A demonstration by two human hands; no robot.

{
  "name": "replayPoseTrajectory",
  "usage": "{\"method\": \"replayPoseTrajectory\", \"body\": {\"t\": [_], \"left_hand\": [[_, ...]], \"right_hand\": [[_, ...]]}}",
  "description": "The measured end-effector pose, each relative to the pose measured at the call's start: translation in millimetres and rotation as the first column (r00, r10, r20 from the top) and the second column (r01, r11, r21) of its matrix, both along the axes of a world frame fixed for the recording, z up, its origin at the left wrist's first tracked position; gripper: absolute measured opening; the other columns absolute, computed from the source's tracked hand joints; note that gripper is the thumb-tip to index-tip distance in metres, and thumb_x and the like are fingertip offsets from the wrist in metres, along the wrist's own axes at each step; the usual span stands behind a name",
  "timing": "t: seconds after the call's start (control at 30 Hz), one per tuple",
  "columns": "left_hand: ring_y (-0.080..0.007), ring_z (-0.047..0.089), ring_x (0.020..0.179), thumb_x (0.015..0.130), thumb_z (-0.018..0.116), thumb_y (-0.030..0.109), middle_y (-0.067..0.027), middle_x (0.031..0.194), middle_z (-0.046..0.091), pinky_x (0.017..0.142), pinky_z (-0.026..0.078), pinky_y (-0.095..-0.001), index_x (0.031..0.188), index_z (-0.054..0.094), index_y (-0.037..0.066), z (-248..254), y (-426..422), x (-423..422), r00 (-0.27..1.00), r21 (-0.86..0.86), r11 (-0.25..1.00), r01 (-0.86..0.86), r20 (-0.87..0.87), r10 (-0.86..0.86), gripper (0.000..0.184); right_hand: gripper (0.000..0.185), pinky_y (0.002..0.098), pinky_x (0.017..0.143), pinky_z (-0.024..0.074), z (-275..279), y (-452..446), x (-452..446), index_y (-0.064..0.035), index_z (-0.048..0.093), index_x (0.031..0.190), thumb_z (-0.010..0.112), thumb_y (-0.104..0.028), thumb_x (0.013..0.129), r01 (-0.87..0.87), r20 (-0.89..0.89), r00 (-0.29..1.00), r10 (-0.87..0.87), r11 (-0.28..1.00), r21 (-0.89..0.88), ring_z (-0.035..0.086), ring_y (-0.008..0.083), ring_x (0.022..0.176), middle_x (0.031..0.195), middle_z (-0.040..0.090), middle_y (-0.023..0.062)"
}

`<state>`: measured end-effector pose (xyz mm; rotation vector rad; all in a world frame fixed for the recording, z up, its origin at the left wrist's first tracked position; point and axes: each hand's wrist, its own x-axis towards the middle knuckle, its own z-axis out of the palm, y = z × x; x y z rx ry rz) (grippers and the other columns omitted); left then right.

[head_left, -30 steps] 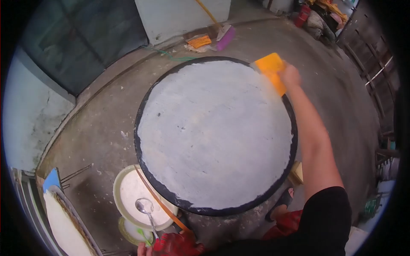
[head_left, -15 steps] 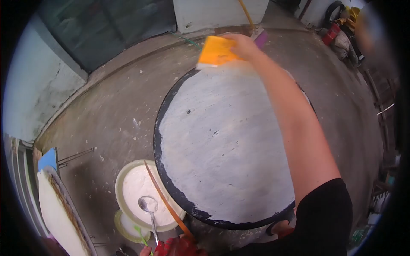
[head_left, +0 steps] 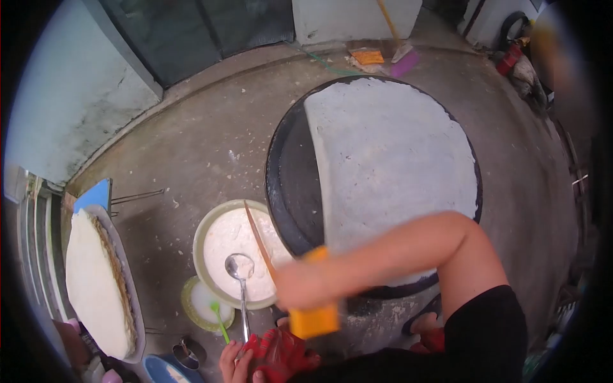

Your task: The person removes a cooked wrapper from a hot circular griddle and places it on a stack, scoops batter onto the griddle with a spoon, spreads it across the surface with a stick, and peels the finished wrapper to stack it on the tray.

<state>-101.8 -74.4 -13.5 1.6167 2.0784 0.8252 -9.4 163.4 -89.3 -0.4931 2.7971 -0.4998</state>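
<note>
My right hand [head_left: 306,286], blurred by motion, grips a yellow scraper [head_left: 316,323] at the near left of a round black griddle [head_left: 292,185]. A thin, pale crepe [head_left: 396,159] covers most of the griddle. Its left side now ends in a straight edge, with dark metal bare beside it. My left hand [head_left: 234,364] is partly in view at the bottom, fingers apart against red, shiny fabric [head_left: 281,354]. Close by, a bowl of white batter [head_left: 214,255] contains a metal ladle [head_left: 240,271], and a long brown strip [head_left: 257,235] lies across its rim.
A smaller green bowl [head_left: 191,314] with white liquid and a green spoon [head_left: 220,321] stands beside the batter. At left is a stack of pale sheets [head_left: 92,287]. A broom [head_left: 403,60] and an orange dustpan-like piece [head_left: 368,57] lie beyond the griddle.
My right hand has come with the scraper from the griddle's far edge to its near left side. The crepe's left part has been turned over to the right, baring metal. The view has shifted.
</note>
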Motion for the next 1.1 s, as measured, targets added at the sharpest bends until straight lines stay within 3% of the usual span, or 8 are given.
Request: {"method": "replayPoseTrajectory", "body": {"t": [0.13, 0.27, 0.33, 0.47, 0.57, 0.77, 0.97, 1.1], "left_hand": [[-0.0361, 0.043, 0.109, 0.081, 0.046, 0.012, -0.0216, 0.117, 0.046, 0.094, 0.031, -0.0431, 0.109, 0.053, -0.002, -3, -35, -1, 0.999, 0.054, 0.998, -0.017, -0.029, 0.019, 0.032], [-0.0371, 0.042, 0.110, 0.076, 0.048, 0.009, -0.0224, 0.118, 0.044, 0.095, 0.030, -0.0422, 0.106, 0.052, -0.004, -12, -55, -2, 0.999, 0.130, 0.991, -0.033, 0.011, 0.032, 0.034], [-0.0358, 0.044, 0.108, 0.074, 0.047, 0.009, -0.0221, 0.115, 0.046, 0.094, 0.031, -0.0416, 0.099, 0.056, -0.004, -31, -66, -4, 0.990, 0.203, 0.976, -0.077, 0.135, 0.050, 0.029], [-0.0343, 0.045, 0.107, 0.076, 0.047, 0.008, -0.0215, 0.115, 0.046, 0.092, 0.033, -0.0406, 0.101, 0.055, -0.005, -33, -72, -2, 0.991, 0.252, 0.965, -0.075, 0.123, 0.045, 0.029], [-0.0332, 0.045, 0.106, 0.077, 0.046, 0.007, -0.0209, 0.116, 0.045, 0.091, 0.034, -0.0394, 0.102, 0.054, -0.005, -33, -74, 1, 0.994, 0.261, 0.963, -0.065, 0.103, 0.039, 0.028], [-0.0301, 0.045, 0.107, 0.082, 0.043, 0.011, -0.0203, 0.115, 0.047, 0.092, 0.033, -0.0368, 0.100, 0.054, -0.008, -37, -79, 5, 0.981, 0.309, 0.946, -0.100, 0.191, 0.041, 0.029], [-0.0314, 0.045, 0.106, 0.080, 0.045, 0.006, -0.0198, 0.118, 0.045, 0.091, 0.034, -0.0377, 0.102, 0.053, -0.005, -42, -80, 7, 0.994, 0.357, 0.932, -0.062, 0.107, 0.025, 0.026], [-0.0320, 0.044, 0.108, 0.080, 0.046, 0.005, -0.0195, 0.118, 0.045, 0.092, 0.033, -0.0381, 0.106, 0.052, -0.004, -38, -76, 13, 0.996, 0.372, 0.928, 0.001, 0.081, -0.034, 0.028]], "right_hand": [[0.009, 0.0327, 0.059, 0.0413, 0, -99, 91, -0.0101, 0.062, 0.064, 0.057, -0.017, 0.065, -0.081, -0.033, 0.996, 0.080, 0.995, -0.052, 0.056, 0.0201, 0.057, 0.055, 0.056, 0.0045], [0.020, 0.0383, 0.058, 0.0472, 32, -106, 150, -0.0084, 0.060, 0.083, 0.058, -0.023, 0.069, 0.534, 0.071, 0.846, -0.529, 0.840, -0.100, 0.060, 0.0247, 0.063, 0.070, 0.061, 0.0103], [0.029, 0.0389, 0.060, 0.0477, 76, -91, 173, -0.0070, 0.053, 0.093, 0.057, -0.029, 0.075, 0.953, 0.544, 0.264, -0.797, 0.304, -0.017, 0.060, 0.0284, 0.070, 0.078, 0.061, 0.0126], [0.041, 0.0343, 0.076, 0.0460, -33, -55, 306, -0.0007, 0.051, 0.104, 0.063, -0.027, 0.076, 0.742, -0.121, -0.526, -0.842, -0.384, -0.549, 0.059, 0.0250, 0.089, 0.094, 0.061, 0.0165], [0.038, 0.0332, 0.068, 0.0491, -14, -30, 370, 0.0006, 0.051, 0.096, 0.071, -0.014, 0.067, 0.417, -0.029, -0.836, -0.548, -0.600, -0.683, 0.062, 0.0251, 0.079, 0.090, 0.062, 0.0149], [0.046, 0.0365, 0.073, 0.0478, -49, -46, 395, -0.0001, 0.052, 0.098, 0.073, -0.020, 0.062, 0.392, -0.089, -0.918, -0.387, -0.852, -0.347, 0.060, 0.0307, 0.086, 0.092, 0.061, 0.0184], [0.041, 0.0410, 0.072, 0.0460, -43, -181, 241, -0.0020, 0.045, 0.096, 0.069, -0.018, 0.066, 0.430, 0.085, -0.773, -0.629, -0.617, -0.659, 0.058, 0.0334, 0.084, 0.089, 0.060, 0.0178], [0.036, 0.0433, 0.068, 0.0460, -8, -244, 190, -0.0080, 0.047, 0.097, 0.065, -0.022, 0.069, 0.772, 0.078, -0.453, -0.888, -0.434, -0.463, 0.058, 0.0358, 0.079, 0.082, 0.060, 0.0169]]}}
